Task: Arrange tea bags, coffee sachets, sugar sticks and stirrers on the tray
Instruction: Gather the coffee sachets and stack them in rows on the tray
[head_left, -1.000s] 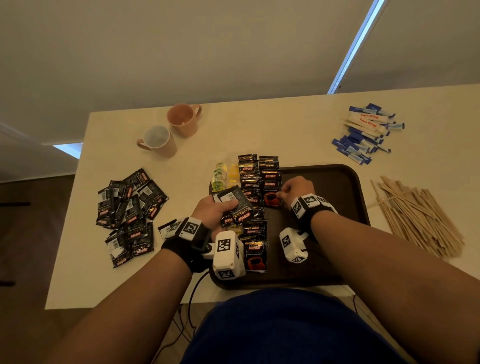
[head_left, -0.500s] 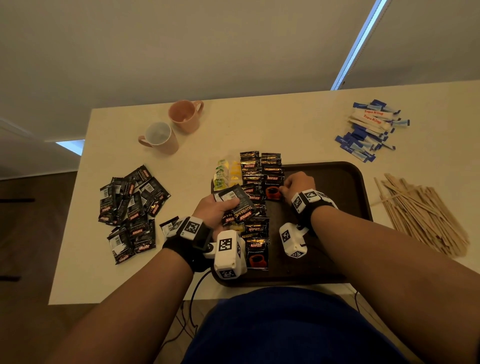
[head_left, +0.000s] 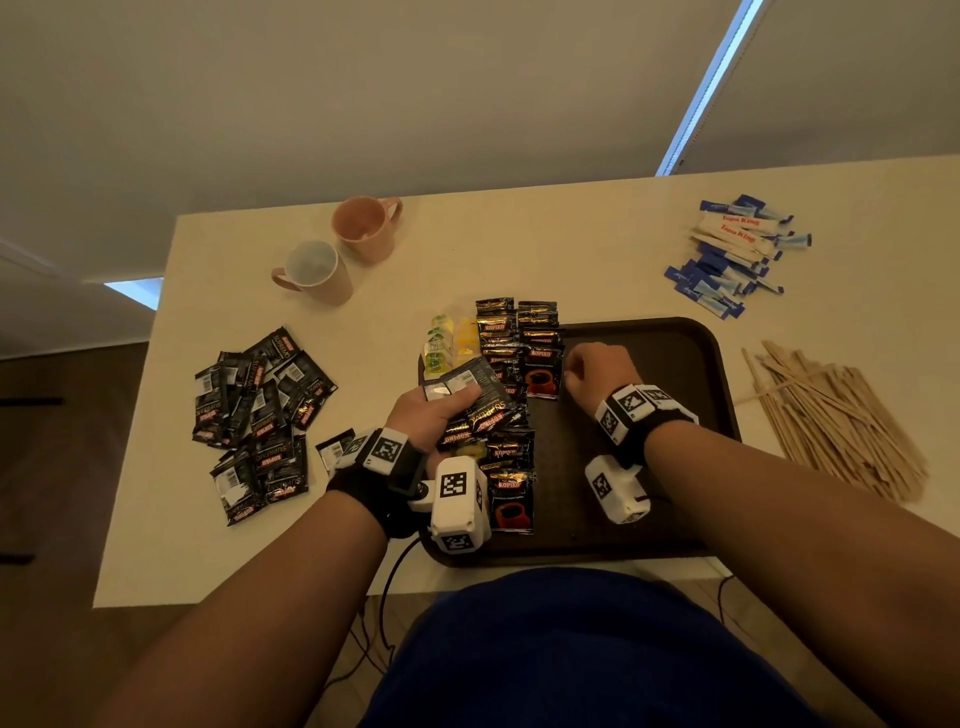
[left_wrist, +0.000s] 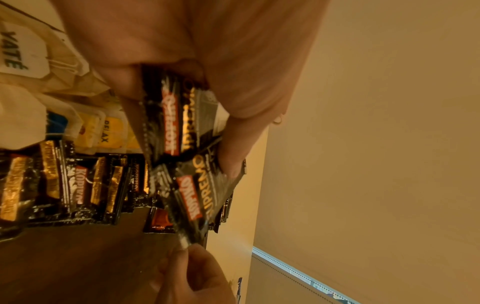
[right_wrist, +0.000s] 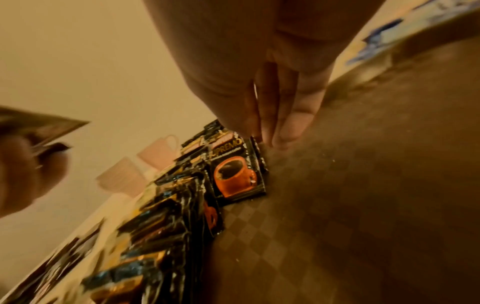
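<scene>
"KOPIKO" in white on red stands on the coffee sachets (head_left: 506, 364) laid in rows along the tray's (head_left: 675, 338) left side, and one with an orange cup (right_wrist: 237, 174) also reads "SUPREMO". The held sachets (left_wrist: 200, 185) show both words too. A tea bag tag (left_wrist: 15, 49) reads "YATÉ"; a yellow tag (left_wrist: 110, 129) reads "RELAX". Red lettering on the sugar sticks (head_left: 732, 228) near the desk's far right corner is too blurred to read.

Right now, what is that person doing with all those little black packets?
The person is lining up black coffee sachets in rows on the dark brown plastic tray. The left hand holds a small bunch of sachets, and the right hand has its fingers beside the last sachet of the second row. Yellow and green tea bags already sit at the tray's left edge. The blue and white sugar sticks and wooden stirrers wait on the table.
</scene>
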